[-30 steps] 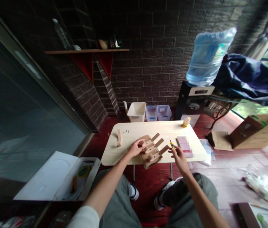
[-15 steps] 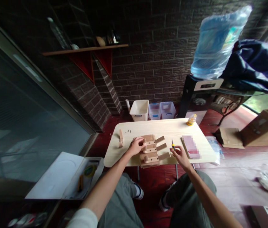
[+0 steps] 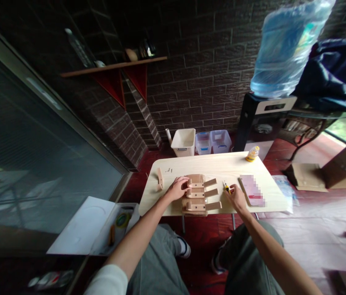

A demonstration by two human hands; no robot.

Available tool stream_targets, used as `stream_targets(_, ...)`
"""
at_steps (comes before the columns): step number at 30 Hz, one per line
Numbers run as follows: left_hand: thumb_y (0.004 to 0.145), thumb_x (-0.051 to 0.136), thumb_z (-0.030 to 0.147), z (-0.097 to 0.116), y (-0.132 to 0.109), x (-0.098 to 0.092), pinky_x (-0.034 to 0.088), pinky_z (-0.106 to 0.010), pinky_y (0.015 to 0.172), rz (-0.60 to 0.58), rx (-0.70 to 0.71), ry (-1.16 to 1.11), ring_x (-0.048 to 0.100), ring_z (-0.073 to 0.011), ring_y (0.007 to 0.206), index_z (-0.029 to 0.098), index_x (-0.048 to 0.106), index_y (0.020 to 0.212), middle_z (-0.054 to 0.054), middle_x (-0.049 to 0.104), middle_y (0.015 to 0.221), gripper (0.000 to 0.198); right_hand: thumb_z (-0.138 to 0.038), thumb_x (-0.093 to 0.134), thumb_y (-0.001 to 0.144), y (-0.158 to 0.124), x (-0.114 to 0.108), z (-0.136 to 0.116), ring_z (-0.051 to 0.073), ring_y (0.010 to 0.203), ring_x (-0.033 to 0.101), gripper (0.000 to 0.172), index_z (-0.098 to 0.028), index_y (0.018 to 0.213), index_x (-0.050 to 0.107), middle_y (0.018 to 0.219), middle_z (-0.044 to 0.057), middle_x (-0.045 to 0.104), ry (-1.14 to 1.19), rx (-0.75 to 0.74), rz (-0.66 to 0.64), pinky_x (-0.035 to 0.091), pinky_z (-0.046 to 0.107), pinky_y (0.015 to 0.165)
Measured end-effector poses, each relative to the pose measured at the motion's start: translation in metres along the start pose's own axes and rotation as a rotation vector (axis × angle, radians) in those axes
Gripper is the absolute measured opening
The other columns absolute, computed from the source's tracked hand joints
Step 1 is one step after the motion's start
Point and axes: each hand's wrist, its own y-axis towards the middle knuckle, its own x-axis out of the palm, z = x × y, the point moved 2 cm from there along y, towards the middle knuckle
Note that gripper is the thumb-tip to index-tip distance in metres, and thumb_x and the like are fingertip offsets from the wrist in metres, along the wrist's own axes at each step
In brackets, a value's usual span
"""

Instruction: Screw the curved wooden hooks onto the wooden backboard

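A wooden piece with three hook-like arms [image 3: 196,196] lies near the front middle of the table, on a brown block or board. My left hand [image 3: 178,188] grips its left side by the top arm, fingers curled around the edge. Dark screw-like dots show along the arms. To the right, my right hand [image 3: 236,197] is closed on a small yellow-and-black screwdriver [image 3: 227,188], its tip pointing up and left, apart from the wood. A loose wooden hook arm [image 3: 159,179] lies at the left, near a few small dark screws [image 3: 168,170].
The pale table [image 3: 206,164] also bears a yellow-capped clear container [image 3: 253,153] and a pinkish blurred flat object [image 3: 250,190]. Plastic bins [image 3: 183,142] stand behind it. An open white case [image 3: 82,229] sits at left, a water dispenser [image 3: 260,119] at back right.
The screwdriver has gone from nearly upright to leaning left, and my right hand has turned with it. My left hand stays on the wooden piece. The whole view has shifted slightly.
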Motion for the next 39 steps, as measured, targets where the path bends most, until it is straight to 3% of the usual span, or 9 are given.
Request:
stream_targets(3,0.08,0.071,0.023,-0.002,-0.004,-0.008,0.04,-0.042,0.113,-0.007,0.0,-0.012,0.053,-0.0244,0.125,0.021,0.069,0.115,-0.009,0.062,0.13,0.035,-0.055,0.056,0.082,-0.002,0.003,0.003,0.022,0.071,0.064,0.044,-0.018,0.108,0.06,0.084,0.009,0.07,0.009,-0.039,0.033,0.044,0.032,0.064)
stream_targets(10,0.079,0.072,0.032,-0.008,-0.012,-0.029,0.043,-0.04,0.109,-0.019,-0.056,0.0,0.058,-0.0255,0.118,0.025,0.073,0.107,-0.008,0.067,0.12,0.029,-0.061,0.05,0.085,-0.01,0.004,0.003,0.023,0.075,0.064,0.049,-0.017,0.105,0.061,0.089,0.012,0.069,0.042,-0.067,0.062,0.047,0.034,0.067)
stream_targets(20,0.085,0.065,0.03,0.006,-0.012,-0.005,0.046,-0.04,0.105,0.015,-0.058,-0.04,0.06,-0.024,0.114,0.02,0.068,0.112,-0.01,0.067,0.117,0.029,-0.056,0.059,0.079,-0.019,-0.017,0.016,0.021,0.077,0.067,0.051,-0.018,0.113,0.058,0.095,0.009,0.071,0.248,-0.094,-0.108,0.053,0.035,0.072)
stream_targets(24,0.086,0.063,0.025,0.01,-0.011,-0.002,0.045,-0.039,0.106,0.014,-0.02,-0.003,0.059,-0.0228,0.115,0.022,0.062,0.125,-0.009,0.064,0.123,0.04,-0.057,0.06,0.079,-0.024,-0.021,0.02,0.023,0.085,0.067,0.047,-0.019,0.107,0.059,0.098,0.01,0.07,0.347,-0.104,-0.136,0.055,0.038,0.077)
stream_targets(33,0.083,0.066,0.026,0.012,-0.004,-0.008,0.047,-0.038,0.103,-0.05,-0.046,0.036,0.061,-0.024,0.112,0.022,0.065,0.12,-0.009,0.065,0.12,0.038,-0.066,0.064,0.074,-0.033,-0.025,0.012,0.025,0.086,0.068,0.055,-0.019,0.103,0.063,0.099,0.012,0.072,0.446,-0.059,-0.082,0.056,0.042,0.08)
stream_targets(39,0.081,0.06,0.021,-0.009,0.018,-0.033,0.051,-0.034,0.097,-0.177,-0.05,-0.013,0.065,-0.0211,0.105,0.021,0.065,0.121,-0.008,0.066,0.125,0.04,-0.063,0.064,0.078,-0.032,-0.023,0.013,0.026,0.088,0.069,0.052,-0.018,0.105,0.063,0.101,0.012,0.072,0.477,-0.072,-0.075,0.056,0.042,0.083)
